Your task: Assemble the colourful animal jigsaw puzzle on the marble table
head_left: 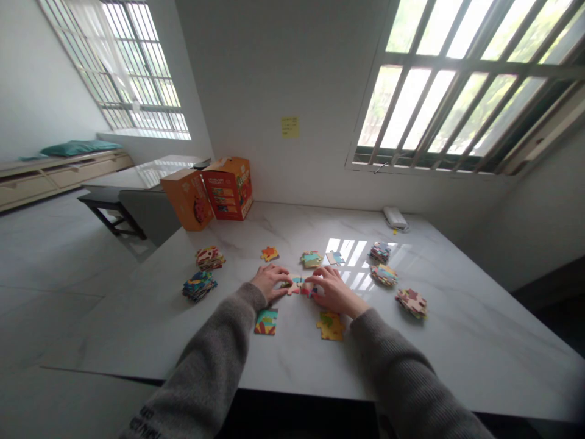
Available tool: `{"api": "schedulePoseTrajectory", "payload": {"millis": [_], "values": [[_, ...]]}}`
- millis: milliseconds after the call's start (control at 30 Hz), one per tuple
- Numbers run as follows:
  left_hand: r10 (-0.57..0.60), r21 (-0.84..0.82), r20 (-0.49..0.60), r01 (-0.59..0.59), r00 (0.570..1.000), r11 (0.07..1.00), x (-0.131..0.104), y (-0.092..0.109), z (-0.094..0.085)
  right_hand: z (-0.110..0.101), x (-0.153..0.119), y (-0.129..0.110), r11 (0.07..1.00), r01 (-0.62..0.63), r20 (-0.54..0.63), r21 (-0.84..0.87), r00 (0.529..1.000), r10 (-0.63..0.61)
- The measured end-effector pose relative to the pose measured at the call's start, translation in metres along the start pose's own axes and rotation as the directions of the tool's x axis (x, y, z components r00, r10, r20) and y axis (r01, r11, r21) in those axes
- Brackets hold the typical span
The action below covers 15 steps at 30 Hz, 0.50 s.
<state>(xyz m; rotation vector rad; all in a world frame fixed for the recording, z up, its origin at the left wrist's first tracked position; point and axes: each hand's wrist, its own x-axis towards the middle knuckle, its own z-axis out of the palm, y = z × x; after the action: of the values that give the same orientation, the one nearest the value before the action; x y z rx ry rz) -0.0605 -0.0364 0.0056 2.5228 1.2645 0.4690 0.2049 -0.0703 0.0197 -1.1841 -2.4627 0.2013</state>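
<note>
Between my hands two jigsaw pieces lie side by side on the table; whether they are locked together I cannot tell. My left hand (273, 283) grips the left jigsaw piece (294, 286) at its edge, fingers bent. On the right jigsaw piece (306, 286), partly covered, my right hand (331, 289) has its thumb and fingers closed. Nearer to me are a green and yellow jigsaw piece (266, 322) and a yellow jigsaw piece (331, 326). Just beyond my hands sit a small stack of pieces (311, 259), an orange piece (269, 253) and a pale blue piece (335, 258).
Piles of pieces stand at left, a reddish one (210, 258) and a dark blue one (199, 286). More piles are at right: (380, 252) grey-blue, multicoloured and pinkish. Orange boxes (230, 189) stand at the back left, a white device (394, 217) at the back right.
</note>
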Motion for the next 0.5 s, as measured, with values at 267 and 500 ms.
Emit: {"api": "schedulePoseTrajectory", "payload": {"millis": [267,500], "values": [[0.035,0.022,-0.021,-0.034,0.999,0.999,0.002,-0.003,0.004,-0.007,0.004,-0.008,1.0,-0.005,0.055,-0.022,0.998,0.007],[0.086,0.092,-0.058,-0.08,0.995,0.993,-0.001,0.008,0.006,-0.009,0.006,-0.007,0.999,-0.004,0.085,-0.052,0.996,0.008]]}}
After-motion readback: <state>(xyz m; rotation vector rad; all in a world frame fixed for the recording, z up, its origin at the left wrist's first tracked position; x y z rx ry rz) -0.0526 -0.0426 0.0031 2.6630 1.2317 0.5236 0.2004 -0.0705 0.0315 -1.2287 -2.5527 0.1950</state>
